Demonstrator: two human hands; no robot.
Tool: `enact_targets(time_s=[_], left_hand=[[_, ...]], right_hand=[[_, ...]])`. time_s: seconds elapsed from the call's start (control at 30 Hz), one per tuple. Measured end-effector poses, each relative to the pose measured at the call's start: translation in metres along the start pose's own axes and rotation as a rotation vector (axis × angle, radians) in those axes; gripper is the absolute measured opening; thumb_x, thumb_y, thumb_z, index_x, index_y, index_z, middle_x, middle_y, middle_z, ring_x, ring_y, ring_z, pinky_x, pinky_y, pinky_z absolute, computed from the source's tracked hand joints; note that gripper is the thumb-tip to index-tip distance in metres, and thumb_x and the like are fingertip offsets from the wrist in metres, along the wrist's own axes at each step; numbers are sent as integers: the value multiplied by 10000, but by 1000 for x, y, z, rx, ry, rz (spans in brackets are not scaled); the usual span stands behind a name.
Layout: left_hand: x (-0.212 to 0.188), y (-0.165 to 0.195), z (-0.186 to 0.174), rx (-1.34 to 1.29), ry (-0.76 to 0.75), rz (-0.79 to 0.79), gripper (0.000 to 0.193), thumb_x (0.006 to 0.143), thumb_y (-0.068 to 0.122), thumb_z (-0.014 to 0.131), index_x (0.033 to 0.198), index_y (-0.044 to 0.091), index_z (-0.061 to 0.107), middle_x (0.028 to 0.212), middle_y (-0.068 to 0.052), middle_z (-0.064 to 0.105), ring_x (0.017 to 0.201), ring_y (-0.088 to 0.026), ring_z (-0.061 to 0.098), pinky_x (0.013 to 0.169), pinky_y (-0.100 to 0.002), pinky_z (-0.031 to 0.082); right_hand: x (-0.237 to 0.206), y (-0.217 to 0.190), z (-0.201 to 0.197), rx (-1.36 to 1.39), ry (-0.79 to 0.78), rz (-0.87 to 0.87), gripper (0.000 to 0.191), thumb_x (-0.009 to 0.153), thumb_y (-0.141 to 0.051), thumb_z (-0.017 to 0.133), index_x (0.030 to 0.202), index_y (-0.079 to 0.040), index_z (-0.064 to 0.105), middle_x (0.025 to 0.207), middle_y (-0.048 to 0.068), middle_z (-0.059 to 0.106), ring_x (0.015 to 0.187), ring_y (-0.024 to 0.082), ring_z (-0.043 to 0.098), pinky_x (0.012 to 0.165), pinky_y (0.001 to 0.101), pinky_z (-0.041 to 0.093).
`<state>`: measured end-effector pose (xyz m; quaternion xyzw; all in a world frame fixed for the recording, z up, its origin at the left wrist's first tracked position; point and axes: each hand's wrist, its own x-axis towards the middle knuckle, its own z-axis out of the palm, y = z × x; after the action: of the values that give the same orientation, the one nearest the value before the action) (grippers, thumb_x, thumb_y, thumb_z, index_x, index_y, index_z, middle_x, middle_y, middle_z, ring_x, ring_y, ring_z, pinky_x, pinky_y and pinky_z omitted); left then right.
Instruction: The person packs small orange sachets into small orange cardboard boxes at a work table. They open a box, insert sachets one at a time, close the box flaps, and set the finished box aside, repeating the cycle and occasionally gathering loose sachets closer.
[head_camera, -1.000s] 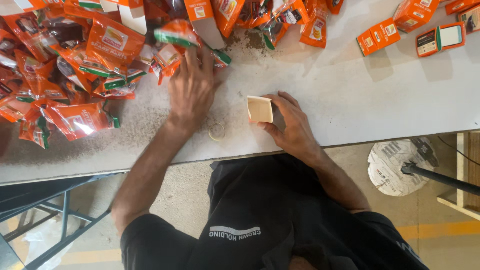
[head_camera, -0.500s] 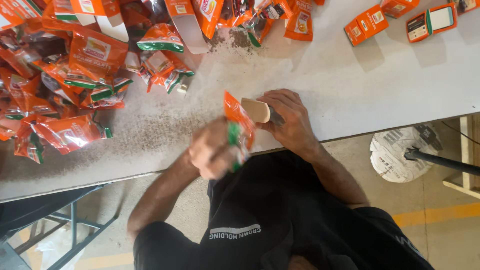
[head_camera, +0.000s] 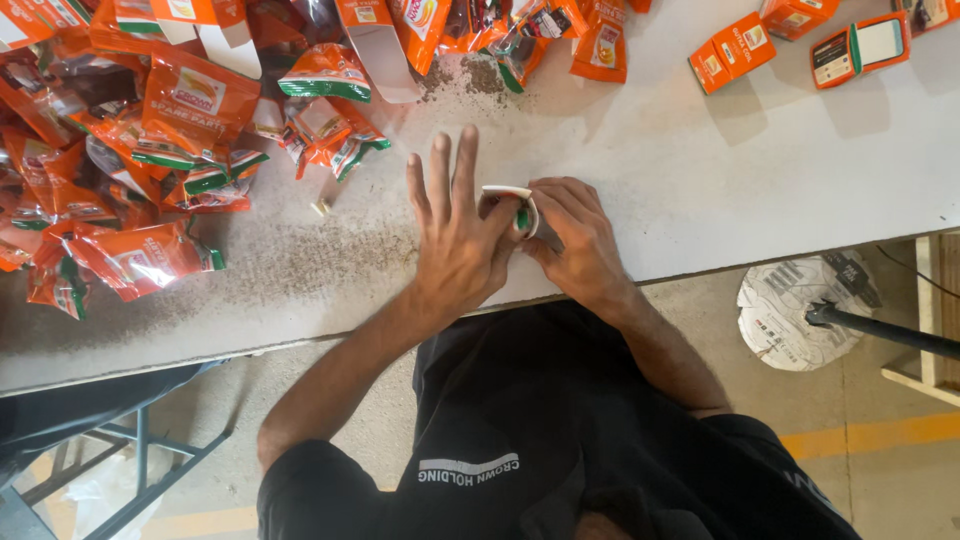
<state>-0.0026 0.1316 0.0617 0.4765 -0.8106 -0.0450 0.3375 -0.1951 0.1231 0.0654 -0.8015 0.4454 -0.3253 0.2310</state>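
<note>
Grey table (head_camera: 760, 180), dusty; concrete floor below. Both hands meet at its edge: right hand (head_camera: 575, 240) clasps a small box (head_camera: 508, 195), left hand (head_camera: 455, 235) fingers spread, pressing a packet in. Orange packets (head_camera: 150, 110) heaped far left, orange boxes (head_camera: 732, 52) upper right.

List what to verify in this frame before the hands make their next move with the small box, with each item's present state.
1. Small white cardboard box gripped by right hand: ok.
2. Left hand touching the box, fingers spread: ok.
3. Orange-green packet fully inside the box: cannot tell; only a green bit shows.
4. Box flap closed: cannot tell.
5. Pile of orange foil packets close to the left hand: ok.
6. Grey tabletop clean: not ok, dark grit lies scattered.
</note>
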Motion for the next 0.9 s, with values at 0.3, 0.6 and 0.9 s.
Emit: enact_targets(time_s=[0.3,0.6,0.9], left_hand=[[7,0,11,-646,67,-413,423,934,101,686,1271,-50,480,1201,-138,576,742,-160,676,624,-306,554],[14,-24,3,-1057,-219,-511,240,968,74,696,1193,6,646,986,-47,700,789,-72,612,652,-237,511],[24,-39,-5,-1229,-408,-679,192,972,-29,687,1164,-27,687,1055,-118,741,895,-176,692,752,-318,586]], right_hand=[[-9,-1,4,89,57,75,646,760,-24,857,1336,28,569,1320,179,633,1250,390,581,1043,481,487],[-8,-5,4,-159,47,-184,526,812,21,797,1305,10,616,1287,215,645,1276,413,602,1000,497,540],[-4,-8,6,-192,54,-155,439,838,29,767,1254,-1,632,1309,193,665,1292,400,619,1003,488,541]])
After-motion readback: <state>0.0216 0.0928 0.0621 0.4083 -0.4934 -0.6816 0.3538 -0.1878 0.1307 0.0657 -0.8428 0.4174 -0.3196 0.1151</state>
